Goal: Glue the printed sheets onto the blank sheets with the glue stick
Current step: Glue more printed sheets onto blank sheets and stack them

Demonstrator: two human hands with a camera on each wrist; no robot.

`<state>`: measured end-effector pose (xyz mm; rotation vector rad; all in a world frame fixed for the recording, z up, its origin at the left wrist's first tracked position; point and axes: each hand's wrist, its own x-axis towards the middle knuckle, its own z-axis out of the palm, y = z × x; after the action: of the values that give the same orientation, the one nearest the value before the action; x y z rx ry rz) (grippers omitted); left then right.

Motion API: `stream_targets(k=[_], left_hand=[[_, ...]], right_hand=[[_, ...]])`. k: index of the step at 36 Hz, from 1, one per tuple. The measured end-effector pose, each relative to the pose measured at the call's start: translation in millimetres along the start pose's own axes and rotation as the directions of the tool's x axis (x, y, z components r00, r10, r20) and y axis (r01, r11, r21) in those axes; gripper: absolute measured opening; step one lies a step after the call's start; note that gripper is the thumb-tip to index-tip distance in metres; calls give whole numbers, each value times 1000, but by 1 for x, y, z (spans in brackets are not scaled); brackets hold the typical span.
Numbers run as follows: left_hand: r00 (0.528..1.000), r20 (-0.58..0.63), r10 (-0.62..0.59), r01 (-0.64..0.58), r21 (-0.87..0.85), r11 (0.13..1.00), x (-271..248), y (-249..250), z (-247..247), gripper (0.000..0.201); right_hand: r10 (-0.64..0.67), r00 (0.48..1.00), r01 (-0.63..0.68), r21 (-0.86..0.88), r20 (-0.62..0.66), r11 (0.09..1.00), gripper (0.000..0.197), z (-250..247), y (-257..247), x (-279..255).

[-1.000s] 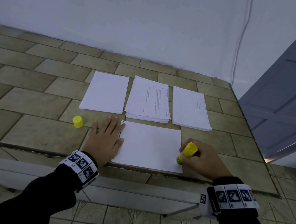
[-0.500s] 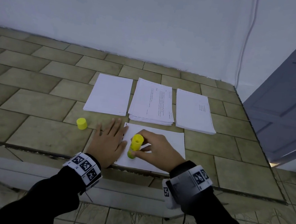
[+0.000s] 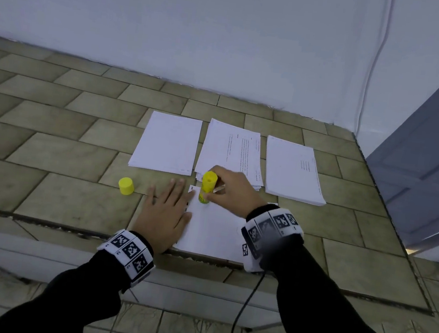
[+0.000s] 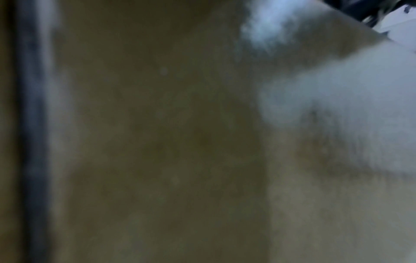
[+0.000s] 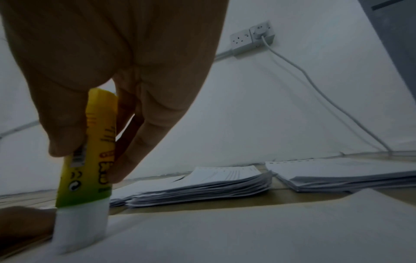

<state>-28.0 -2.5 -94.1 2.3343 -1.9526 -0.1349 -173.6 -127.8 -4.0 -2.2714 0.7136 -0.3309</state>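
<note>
In the head view, a sheet [image 3: 212, 229] is seen lying at the near edge of the tiled counter [image 3: 48, 143], its long axis running left to right along that edge. The left hand [image 3: 163, 214] is laid flat with straight fingers across the sheet's left edge, holding nothing but pressing the paper down. The glue stick [image 3: 206, 188] is gripped by the right hand [image 3: 233, 192], fingers curled round its barrel, and is held nearly upright with its tip on the sheet's far left corner, just beside the left fingertips. Uncovered paper lies to the right of the stick and toward the near edge, so the next stroke is judged to run that way, along the sheet's length, away from the pinning hand. The yellow cap [image 3: 126, 186] stands on the counter left of the left hand. Three stacks lie behind: a blank stack [image 3: 168, 143], a printed stack [image 3: 231, 154] in the middle, and a third stack [image 3: 293, 170] toward the right edge. The left wrist view is blurred; only brown surface and a pale patch can be made out. In the right wrist view, the stick's white tip [image 5: 78, 229] is seen pressed onto the paper, pinched between thumb and fingers [image 5: 139, 142].
</note>
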Motion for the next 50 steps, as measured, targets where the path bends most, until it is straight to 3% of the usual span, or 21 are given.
stream_targets(k=[9,14,18,23,33,38,47,50], left_hand=[[1000,-6,-7,7,8,1000,-1,2,-5,75],[1000,21,-16,16,1,1000,-1,2,-6,89],[997,71,-29,27,20,999,1,2,-5,113],[998,54,-27,27,4,1000,1,3,-6,120],[998,53,-22,21,14,1000,0,4,-7,122],[999,48,-23,23,5,1000,2,3,-6,121],[998,64,-30,29,9,1000,0,2,-6,121],[998,60,-27,26,17,1000,-1,2,-6,120]], right_hand=[[78,993,-73,54,-86,996,22,-6,14,-5],[68,997,-65,115,-27,991,25,-15,17,-42],[63,998,-64,208,11,976,21,-18,18,-74],[46,999,-48,244,12,969,20,-12,16,-94],[54,998,-49,128,-34,991,23,-23,26,-63],[102,985,-102,12,-141,995,15,-33,42,-33],[194,960,-185,63,-201,981,17,-39,47,-41],[197,971,-180,126,-138,976,13,-46,49,-66]])
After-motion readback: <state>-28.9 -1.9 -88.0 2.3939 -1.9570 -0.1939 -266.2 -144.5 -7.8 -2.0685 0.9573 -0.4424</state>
